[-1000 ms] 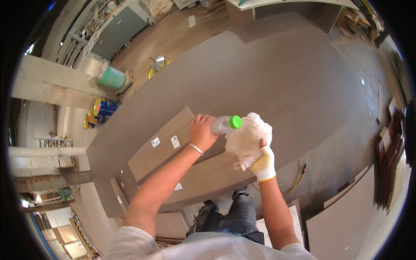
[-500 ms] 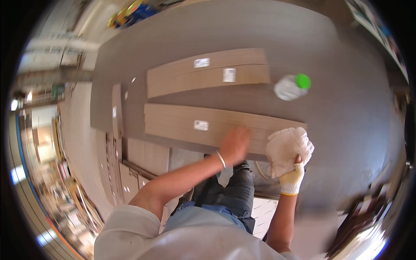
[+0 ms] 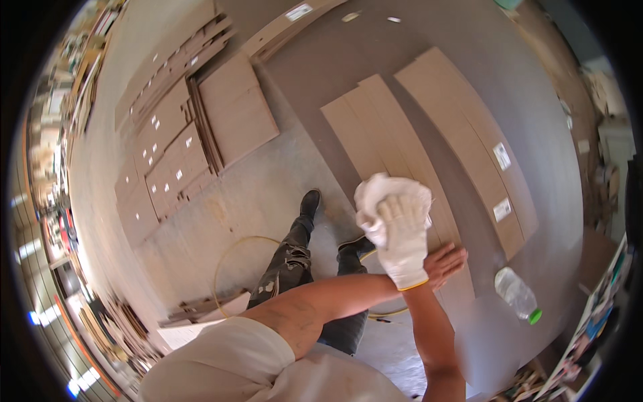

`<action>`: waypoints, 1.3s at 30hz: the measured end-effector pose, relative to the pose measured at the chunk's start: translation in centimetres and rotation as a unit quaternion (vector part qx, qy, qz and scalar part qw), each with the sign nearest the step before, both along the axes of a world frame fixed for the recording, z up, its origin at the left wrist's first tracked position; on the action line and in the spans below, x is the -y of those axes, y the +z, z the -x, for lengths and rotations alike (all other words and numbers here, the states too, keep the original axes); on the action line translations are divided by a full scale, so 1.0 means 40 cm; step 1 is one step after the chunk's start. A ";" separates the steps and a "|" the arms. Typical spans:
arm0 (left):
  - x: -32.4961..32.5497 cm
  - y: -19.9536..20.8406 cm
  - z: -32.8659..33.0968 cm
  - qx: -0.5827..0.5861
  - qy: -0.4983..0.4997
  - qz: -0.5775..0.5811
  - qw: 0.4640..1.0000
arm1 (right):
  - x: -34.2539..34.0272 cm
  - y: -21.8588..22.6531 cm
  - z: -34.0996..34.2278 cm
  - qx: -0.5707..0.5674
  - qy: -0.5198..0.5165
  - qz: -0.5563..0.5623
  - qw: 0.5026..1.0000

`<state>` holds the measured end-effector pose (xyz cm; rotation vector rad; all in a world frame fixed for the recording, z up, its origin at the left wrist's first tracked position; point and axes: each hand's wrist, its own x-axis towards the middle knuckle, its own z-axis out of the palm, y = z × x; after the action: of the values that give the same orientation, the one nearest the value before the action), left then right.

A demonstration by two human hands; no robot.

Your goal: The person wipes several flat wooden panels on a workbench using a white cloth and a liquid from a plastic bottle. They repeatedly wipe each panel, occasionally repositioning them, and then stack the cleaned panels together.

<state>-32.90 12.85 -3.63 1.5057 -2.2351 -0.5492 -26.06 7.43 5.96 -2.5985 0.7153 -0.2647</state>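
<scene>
My left hand point(image 3: 445, 264) is bare and lies with its fingers stretched out on the near brown board point(image 3: 392, 134). Over the same board, my right hand point(image 3: 404, 234), in a white knit glove with a yellow cuff edge, presses on a bunched white cloth point(image 3: 376, 191). My arms cross, the right wrist passing in front of the left. A second long brown board point(image 3: 462, 127) with white labels lies beyond, beside the first. To the right of my hands, a clear plastic bottle point(image 3: 514, 291) with a green cap lies on the grey-brown work surface point(image 3: 469, 221).
Brown panels point(image 3: 238, 110) with small white labels are stacked on the floor at left. Another narrow labelled board point(image 3: 288, 23) sits at the table's far end. A yellow hose point(image 3: 224, 258) curves on the floor near my legs. Shelves of mixed items line the right edge.
The view has swung left, bringing the floor stacks into sight. My gloved hand and cloth have moved over the near board, and my right arm now crosses over the left.
</scene>
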 end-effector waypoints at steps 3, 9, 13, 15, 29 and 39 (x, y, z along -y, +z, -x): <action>-0.006 -0.054 0.032 0.048 0.011 0.052 0.997 | -0.027 -0.048 -0.029 -0.032 0.048 0.033 0.998; -0.005 -0.060 0.062 0.137 0.046 0.074 0.987 | 0.034 -0.093 -0.176 -0.002 0.085 0.071 0.994; -0.018 -0.181 0.190 0.137 0.148 0.095 0.975 | 0.125 -0.077 -0.470 0.019 0.090 0.075 0.993; -0.027 -0.219 0.239 0.100 0.187 0.063 0.975 | 0.118 -0.123 -0.438 0.044 0.105 0.123 0.986; -0.003 -0.027 0.056 0.199 0.032 0.063 0.977 | 0.135 -0.092 -0.468 0.002 0.091 0.045 0.995; -0.008 -0.033 0.087 0.944 0.057 0.301 0.120 | 0.176 -0.119 -0.583 0.031 0.061 0.049 0.996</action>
<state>-36.40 13.18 -4.95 -0.5579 0.7248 -1.7349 -2.75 0.39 1.21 -2.7008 0.5324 -0.3483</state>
